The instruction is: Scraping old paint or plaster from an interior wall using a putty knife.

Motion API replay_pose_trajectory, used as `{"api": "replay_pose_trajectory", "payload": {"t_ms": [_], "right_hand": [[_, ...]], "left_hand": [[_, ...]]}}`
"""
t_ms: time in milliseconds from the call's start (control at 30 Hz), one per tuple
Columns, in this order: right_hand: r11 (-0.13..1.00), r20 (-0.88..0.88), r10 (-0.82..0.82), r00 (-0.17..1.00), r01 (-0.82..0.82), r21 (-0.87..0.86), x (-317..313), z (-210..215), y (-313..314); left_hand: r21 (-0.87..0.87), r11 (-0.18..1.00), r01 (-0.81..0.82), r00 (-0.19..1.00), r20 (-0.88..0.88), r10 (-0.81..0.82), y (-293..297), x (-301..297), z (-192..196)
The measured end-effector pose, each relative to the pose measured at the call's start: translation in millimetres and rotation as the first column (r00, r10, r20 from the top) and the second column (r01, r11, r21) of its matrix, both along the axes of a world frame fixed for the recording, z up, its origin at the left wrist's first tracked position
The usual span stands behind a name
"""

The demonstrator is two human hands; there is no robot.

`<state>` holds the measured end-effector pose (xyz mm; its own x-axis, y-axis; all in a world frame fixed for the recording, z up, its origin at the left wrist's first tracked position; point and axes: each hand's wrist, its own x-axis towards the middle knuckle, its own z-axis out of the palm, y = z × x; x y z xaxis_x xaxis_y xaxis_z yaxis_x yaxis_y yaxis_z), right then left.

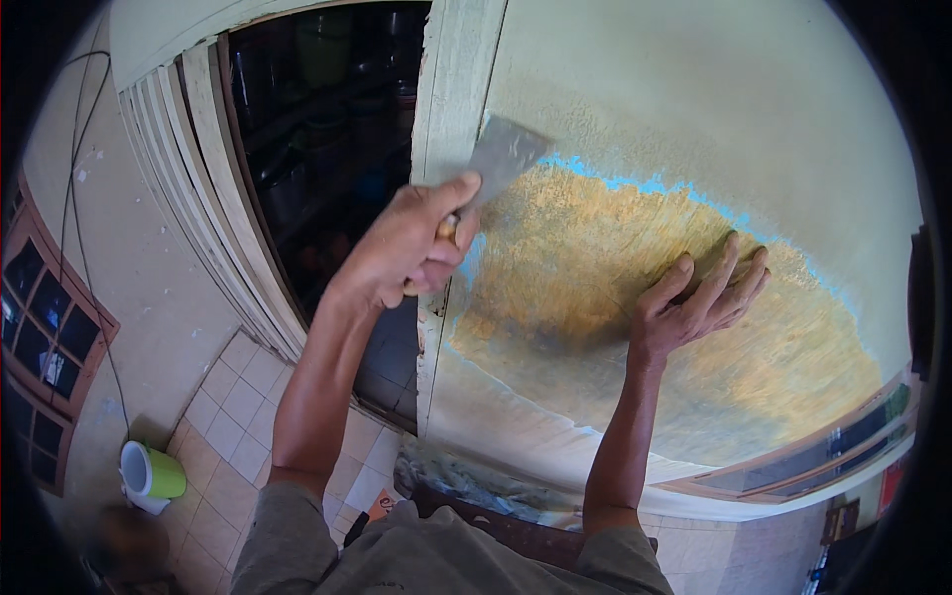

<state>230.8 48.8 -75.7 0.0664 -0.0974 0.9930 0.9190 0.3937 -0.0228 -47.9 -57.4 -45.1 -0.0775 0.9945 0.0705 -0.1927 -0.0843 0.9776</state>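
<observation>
My left hand (pixel 412 243) is wrapped round the wooden handle of a paint scraper (pixel 508 154), thumb pressed near the base of its wide metal blade. The blade's edge is at the upper left border of a bare yellow-brown patch (pixel 575 258) on the pale wall (pixel 694 79), close to a ragged strip of blue old paint (pixel 645 185). Whether the edge touches the wall I cannot tell. My right hand (pixel 699 297) rests on the bare patch, fingers spread and fingertips near its upper border, holding nothing.
Left of the patch runs a chipped white door frame (pixel 433 159) beside a dark doorway (pixel 322 129). A folding slatted door (pixel 188 188) is pushed to the far left. On the tiled floor (pixel 243 402) stands a green and white bucket (pixel 164 473). A dark cable (pixel 71 178) hangs at left.
</observation>
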Motion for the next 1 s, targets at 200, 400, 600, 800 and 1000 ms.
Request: {"api": "replay_pose_trajectory", "payload": {"t_ms": [200,400,600,800,1000], "right_hand": [[1.000,0.001,0.003,1.000,-0.003,0.009,-0.4,-0.5,0.8],[1.000,-0.004,-0.009,1.000,0.009,0.003,-1.1,1.1,-1.4],[1.000,0.003,-0.011,1.000,0.011,-0.007,0.2,0.1,-0.1],[1.000,-0.002,-0.006,1.000,0.006,-0.008,-2.3,0.4,-0.1],[1.000,-0.005,-0.008,1.000,0.008,-0.012,2.3,-1.6,4.3]], "left_hand": [[-0.049,0.998,0.025,0.999,0.033,-0.024,-4.4,-3.6,-17.4],[0.001,1.000,-0.006,0.997,-0.081,0.006,-1.8,4.5,-3.0],[-0.071,0.997,0.030,1.000,-0.004,-0.030,-4.4,7.7,-14.7],[-0.025,1.000,0.000,0.997,-0.076,-0.002,2.5,7.9,-4.2],[-0.089,0.996,0.020,0.998,-0.051,-0.025,2.6,8.8,0.4]]}}
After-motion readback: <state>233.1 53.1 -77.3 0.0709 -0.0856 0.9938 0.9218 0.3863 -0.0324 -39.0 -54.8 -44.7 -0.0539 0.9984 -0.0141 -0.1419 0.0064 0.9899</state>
